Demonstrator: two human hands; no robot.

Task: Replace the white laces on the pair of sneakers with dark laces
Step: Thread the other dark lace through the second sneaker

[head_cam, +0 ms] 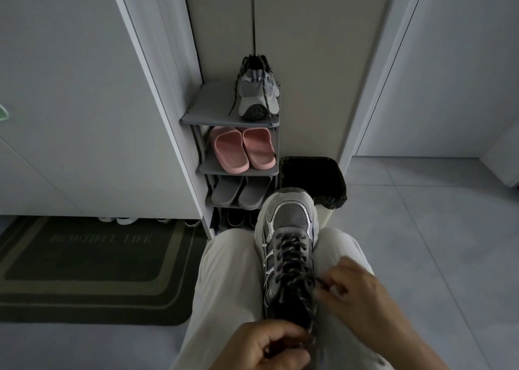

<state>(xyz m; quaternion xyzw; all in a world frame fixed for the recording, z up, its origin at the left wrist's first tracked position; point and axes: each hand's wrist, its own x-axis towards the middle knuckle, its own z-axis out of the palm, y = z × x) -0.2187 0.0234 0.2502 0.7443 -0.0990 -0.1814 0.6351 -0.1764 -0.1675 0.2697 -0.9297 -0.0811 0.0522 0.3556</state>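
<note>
Head view: sneaker (289, 246) wedged between my thighs, toe away, dark lace (292, 260) threaded nearly to the top eyelets; left hand (266, 347) and right hand (356, 294) each pinch a limp, light end, best gripped, I judge, near its tip.

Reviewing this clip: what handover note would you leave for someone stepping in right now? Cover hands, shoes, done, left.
Left hand pinches one end of the dark lace near the collar. Right hand pinches the other end by the upper eyelets.
Sneaker lies on the lap, toe away, dark lace threaded.
Second sneaker is on the shoe rack top shelf, its dark laces hanging loose.
Left: probably tie both.
</note>
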